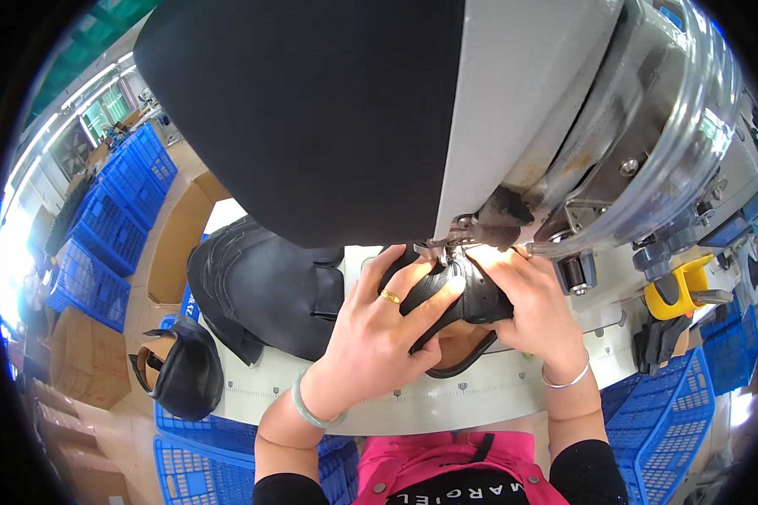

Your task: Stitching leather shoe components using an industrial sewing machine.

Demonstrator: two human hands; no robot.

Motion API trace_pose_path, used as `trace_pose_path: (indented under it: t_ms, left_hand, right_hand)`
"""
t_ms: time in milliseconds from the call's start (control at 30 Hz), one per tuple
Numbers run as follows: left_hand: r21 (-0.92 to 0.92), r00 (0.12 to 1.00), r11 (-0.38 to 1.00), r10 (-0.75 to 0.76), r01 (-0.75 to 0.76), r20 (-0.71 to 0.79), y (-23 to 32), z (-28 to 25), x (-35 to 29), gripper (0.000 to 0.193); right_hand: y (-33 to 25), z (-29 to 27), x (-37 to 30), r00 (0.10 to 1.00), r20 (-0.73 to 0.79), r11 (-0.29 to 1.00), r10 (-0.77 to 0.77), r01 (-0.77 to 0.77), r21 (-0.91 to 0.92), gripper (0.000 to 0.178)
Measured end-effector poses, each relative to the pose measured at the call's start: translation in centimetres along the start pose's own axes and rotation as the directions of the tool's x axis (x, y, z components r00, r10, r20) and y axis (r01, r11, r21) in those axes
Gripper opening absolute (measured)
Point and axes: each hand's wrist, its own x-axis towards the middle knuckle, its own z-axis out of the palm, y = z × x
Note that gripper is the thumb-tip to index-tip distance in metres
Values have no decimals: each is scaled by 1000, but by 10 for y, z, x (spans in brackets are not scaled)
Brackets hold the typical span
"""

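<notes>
A black leather shoe upper (pixel 478 300) with a tan lining lies under the presser foot (pixel 451 255) of a sewing machine (pixel 556 109). My left hand (pixel 379 324), with a gold ring and a pale green bangle, grips its left side. The index finger presses on the leather just below the foot, and the thumb is tucked low by the lining. My right hand (pixel 535 307), a silver bangle at the wrist, holds the right side, its fingertips partly lost in bright light near the needle. The machine head hides the far part of the work.
More black leather pieces (pixel 265 290) are piled on the white table (pixel 413 412) at left. Another black upper (pixel 189 370) hangs at the left edge. A yellow holder (pixel 680 289) stands at right. Blue crates (pixel 114 223) and cardboard boxes (pixel 88 358) stand around.
</notes>
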Motion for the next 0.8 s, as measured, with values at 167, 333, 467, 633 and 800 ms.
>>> trace_pose_path:
  t_ms: [167,333,467,633,800]
  left_hand:
    - [-5,1000,1000,3,-3,-17,-1,0,0,51]
    - [4,1000,1000,9,-9,-17,-3,1,-1,51]
    - [65,1000,998,9,-8,-13,0,3,-4,51]
    - [81,1000,997,10,-8,-28,3,7,-6,51]
    - [28,998,999,-18,20,-61,2,12,-10,56]
  right_hand:
    - [2,1,-1,1000,12,1000,22,-22,-11,60]
    - [0,1,2,1000,6,1000,-2,2,-12,62]
    - [-1,0,-1,998,23,998,58,-58,30,67]
    - [12,-2,-30,986,-90,891,137,-83,447,67]
    - [30,34,-55,710,259,91,655,-415,905,86]
